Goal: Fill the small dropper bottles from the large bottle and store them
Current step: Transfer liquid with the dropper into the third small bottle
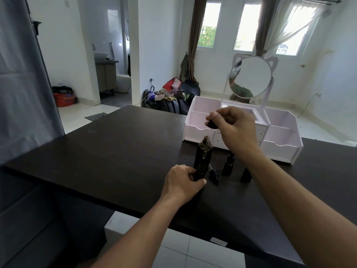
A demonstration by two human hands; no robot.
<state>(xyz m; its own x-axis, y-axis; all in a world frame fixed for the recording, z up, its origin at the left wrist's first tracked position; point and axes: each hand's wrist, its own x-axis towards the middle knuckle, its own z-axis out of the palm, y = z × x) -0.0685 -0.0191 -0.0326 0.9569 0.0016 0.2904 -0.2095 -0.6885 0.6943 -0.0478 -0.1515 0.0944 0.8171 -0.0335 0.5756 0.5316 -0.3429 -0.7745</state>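
Note:
A tall dark large bottle (pixel 203 151) stands open on the black table (pixel 116 151). In front of it my left hand (pixel 181 182) grips a small dark dropper bottle (pixel 200 172) upright on the table. Above it my right hand (pixel 235 130) pinches a black-capped dropper (pixel 211 124); its glass pipette (pixel 206 149) hangs down with the tip just over the small bottle's mouth. A loose dropper cap (pixel 213 175) lies to the right. Two more small dark bottles (pixel 228 164) (pixel 246 175) stand under my right forearm.
A white organizer (pixel 280 147) with open compartments, small drawers and a round cat-ear mirror (pixel 251 76) stands at the table's far right. The table's near edge runs across below my left wrist. Bags and clothes lie on the floor beyond the table.

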